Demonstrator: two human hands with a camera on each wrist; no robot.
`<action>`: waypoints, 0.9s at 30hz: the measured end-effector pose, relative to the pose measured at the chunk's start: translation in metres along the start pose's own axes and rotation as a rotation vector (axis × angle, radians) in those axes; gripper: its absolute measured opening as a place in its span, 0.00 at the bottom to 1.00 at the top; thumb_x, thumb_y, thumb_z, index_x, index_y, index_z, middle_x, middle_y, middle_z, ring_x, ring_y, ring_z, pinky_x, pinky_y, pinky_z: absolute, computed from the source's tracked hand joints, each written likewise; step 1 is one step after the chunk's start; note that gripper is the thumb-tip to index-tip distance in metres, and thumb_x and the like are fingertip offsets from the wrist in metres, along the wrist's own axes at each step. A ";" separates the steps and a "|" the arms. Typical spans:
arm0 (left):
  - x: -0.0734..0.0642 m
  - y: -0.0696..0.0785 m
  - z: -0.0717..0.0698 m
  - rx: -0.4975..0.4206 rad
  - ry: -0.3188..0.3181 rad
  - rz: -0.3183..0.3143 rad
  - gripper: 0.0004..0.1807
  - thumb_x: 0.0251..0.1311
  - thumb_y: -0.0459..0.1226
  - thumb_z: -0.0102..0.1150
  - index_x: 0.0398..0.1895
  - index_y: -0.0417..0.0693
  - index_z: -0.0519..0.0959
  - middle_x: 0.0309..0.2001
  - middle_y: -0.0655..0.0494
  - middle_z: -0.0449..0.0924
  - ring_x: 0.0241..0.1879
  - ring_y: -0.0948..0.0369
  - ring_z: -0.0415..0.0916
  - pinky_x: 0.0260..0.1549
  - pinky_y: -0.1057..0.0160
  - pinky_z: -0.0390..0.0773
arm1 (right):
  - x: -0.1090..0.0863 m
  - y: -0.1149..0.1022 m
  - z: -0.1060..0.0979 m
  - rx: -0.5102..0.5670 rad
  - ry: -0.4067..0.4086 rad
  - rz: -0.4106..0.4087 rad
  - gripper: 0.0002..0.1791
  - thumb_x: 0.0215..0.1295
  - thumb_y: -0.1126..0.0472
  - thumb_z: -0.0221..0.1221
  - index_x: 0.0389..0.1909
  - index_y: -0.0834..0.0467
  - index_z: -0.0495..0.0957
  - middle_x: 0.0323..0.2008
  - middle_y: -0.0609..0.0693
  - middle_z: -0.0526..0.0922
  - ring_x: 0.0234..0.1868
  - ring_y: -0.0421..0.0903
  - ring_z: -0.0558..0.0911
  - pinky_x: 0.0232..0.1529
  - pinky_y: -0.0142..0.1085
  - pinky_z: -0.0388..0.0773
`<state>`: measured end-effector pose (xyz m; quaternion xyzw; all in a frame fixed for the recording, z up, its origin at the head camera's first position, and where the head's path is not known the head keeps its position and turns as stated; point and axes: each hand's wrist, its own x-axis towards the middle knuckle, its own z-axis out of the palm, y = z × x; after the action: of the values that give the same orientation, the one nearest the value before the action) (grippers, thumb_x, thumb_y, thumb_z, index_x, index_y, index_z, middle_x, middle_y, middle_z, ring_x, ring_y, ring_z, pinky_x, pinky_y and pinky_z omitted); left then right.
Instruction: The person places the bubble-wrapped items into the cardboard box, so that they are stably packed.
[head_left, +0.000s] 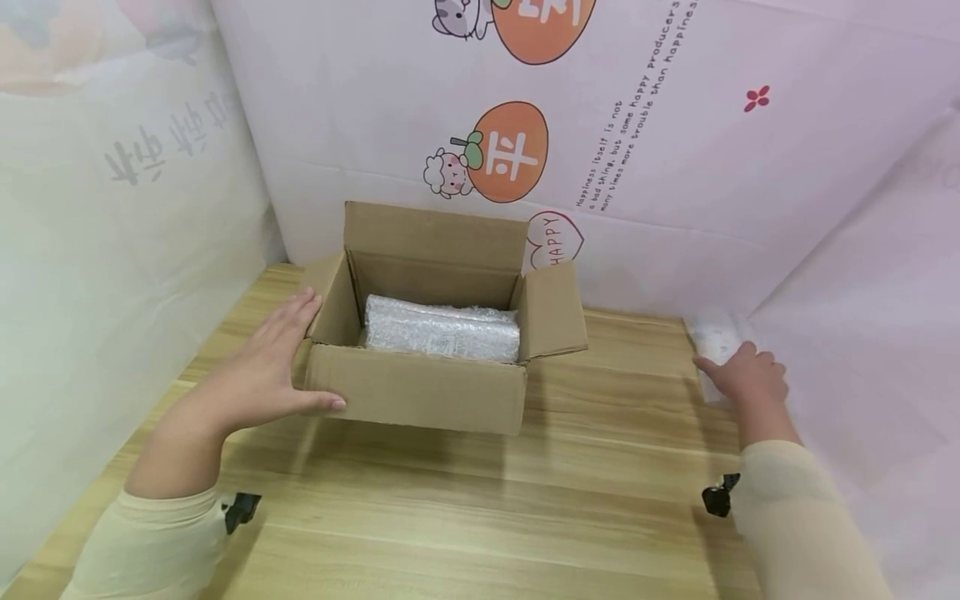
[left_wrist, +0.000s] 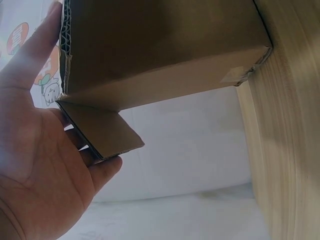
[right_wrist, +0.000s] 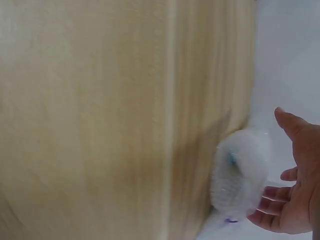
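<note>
An opened cardboard box (head_left: 416, 392) stands on the wooden table, its flaps folded outward. Inside lies a bubble-wrapped package (head_left: 442, 329). My left hand (head_left: 258, 367) rests at the box's near left corner, thumb along the front flap and fingers spread over the left side flap (left_wrist: 102, 127). In the left wrist view, that flap partly hides the fingers. Over at the right wall, my right hand (head_left: 752, 379) is beside a clear-wrapped white bundle (right_wrist: 240, 172). Its fingers (right_wrist: 272, 207) are loosely bent right at the bundle's side, and the thumb stands apart from it.
White printed sheets hang as a back wall (head_left: 652, 233), a left wall (head_left: 135, 275) and a right wall (head_left: 877, 333) around the wooden table (head_left: 480, 525). The right side flap (head_left: 557, 308) sticks out over the table. A black wrist mount (head_left: 717, 497) shows beside the right sleeve.
</note>
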<state>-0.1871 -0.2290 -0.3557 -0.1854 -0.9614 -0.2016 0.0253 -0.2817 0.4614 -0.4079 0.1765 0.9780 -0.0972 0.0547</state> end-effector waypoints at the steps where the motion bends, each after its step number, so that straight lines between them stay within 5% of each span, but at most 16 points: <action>1: 0.000 0.000 0.000 0.002 0.002 0.002 0.73 0.39 0.74 0.63 0.79 0.58 0.30 0.80 0.57 0.27 0.79 0.50 0.30 0.74 0.39 0.45 | 0.001 0.001 0.003 0.000 -0.003 0.004 0.73 0.54 0.16 0.41 0.68 0.83 0.41 0.58 0.89 0.50 0.56 0.84 0.53 0.45 0.70 0.66; 11: 0.000 0.002 0.000 -0.001 -0.009 0.000 0.73 0.39 0.74 0.62 0.79 0.58 0.30 0.80 0.58 0.26 0.79 0.50 0.30 0.74 0.40 0.45 | 0.012 0.010 0.022 -0.029 0.015 0.031 0.61 0.58 0.32 0.58 0.63 0.85 0.48 0.54 0.89 0.54 0.54 0.81 0.56 0.43 0.67 0.67; 27: -0.001 0.000 -0.001 0.000 -0.013 -0.005 0.73 0.39 0.75 0.62 0.79 0.58 0.30 0.80 0.58 0.26 0.79 0.50 0.30 0.74 0.41 0.44 | 0.004 0.006 0.014 0.077 -0.020 -0.008 0.48 0.66 0.45 0.53 0.64 0.85 0.48 0.56 0.88 0.54 0.55 0.82 0.57 0.50 0.68 0.67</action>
<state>-0.1865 -0.2296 -0.3554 -0.1844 -0.9620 -0.2005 0.0188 -0.2820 0.4655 -0.4234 0.1736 0.9736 -0.1368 0.0573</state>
